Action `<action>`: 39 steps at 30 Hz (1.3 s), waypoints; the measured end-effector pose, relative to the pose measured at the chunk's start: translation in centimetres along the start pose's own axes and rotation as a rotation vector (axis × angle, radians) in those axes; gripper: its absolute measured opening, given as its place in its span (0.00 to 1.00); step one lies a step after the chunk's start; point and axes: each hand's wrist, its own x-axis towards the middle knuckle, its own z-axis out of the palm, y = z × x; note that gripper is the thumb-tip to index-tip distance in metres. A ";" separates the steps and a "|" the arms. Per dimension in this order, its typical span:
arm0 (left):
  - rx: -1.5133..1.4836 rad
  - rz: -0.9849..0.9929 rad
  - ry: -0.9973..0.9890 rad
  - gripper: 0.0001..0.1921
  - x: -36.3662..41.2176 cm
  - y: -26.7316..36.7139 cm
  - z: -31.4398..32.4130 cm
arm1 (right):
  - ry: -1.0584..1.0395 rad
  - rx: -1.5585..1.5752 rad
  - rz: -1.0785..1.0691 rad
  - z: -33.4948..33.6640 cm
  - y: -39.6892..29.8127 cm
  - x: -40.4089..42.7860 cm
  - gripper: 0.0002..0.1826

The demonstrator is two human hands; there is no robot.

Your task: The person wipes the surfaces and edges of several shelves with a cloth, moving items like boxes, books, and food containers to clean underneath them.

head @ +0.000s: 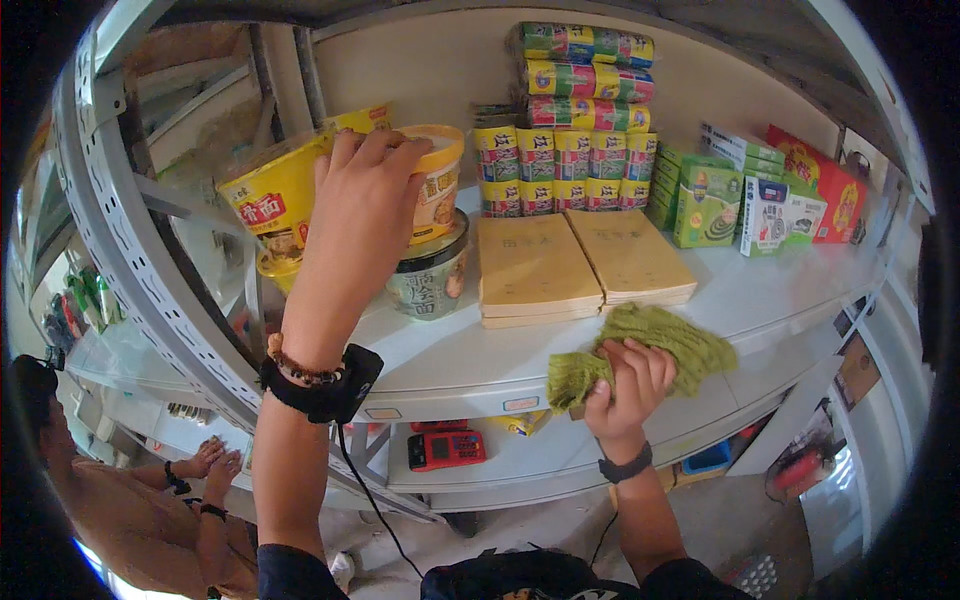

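Note:
My left hand (371,187) is closed over the top of a yellow instant noodle cup (439,191), its fingers on the lid and rim. That cup sits above a green noodle tub with a black rim (427,289); whether the two touch is hidden. Larger yellow noodle tubs (266,206) are left of my hand. My right hand (630,382) grips a crumpled green cloth (667,341) at the front edge of the metal shelf (450,375). Behind the cloth lie two stacks of tan paper booklets (536,262).
Wrapped colourful rolls (566,161) are piled at the back. Green boxes (705,202) and red boxes (840,210) stand at the right. A perforated metal upright (169,300) rises at the left. A red device (446,450) lies on the lower shelf. Another person (150,517) is at the lower left.

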 end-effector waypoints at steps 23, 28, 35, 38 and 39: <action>-0.173 -0.139 -0.025 0.12 0.0 -0.3 -0.6 | 0.010 0.005 -0.008 0.1 0.3 -0.2 0.19; -0.173 -0.171 0.001 0.12 -0.5 0.2 -1.5 | 0.006 0.003 -0.008 0.1 0.2 -0.2 0.19; -0.057 -0.118 -0.008 0.12 -1.0 0.9 -2.6 | -0.004 -0.001 0.000 -0.1 0.2 -0.3 0.18; 0.031 -0.093 0.012 0.11 -1.3 0.9 -2.8 | -0.010 0.001 0.011 0.1 0.1 -0.4 0.18; 0.058 -0.092 0.011 0.11 -1.4 0.8 -2.8 | -0.010 0.003 0.009 0.1 0.1 -0.4 0.18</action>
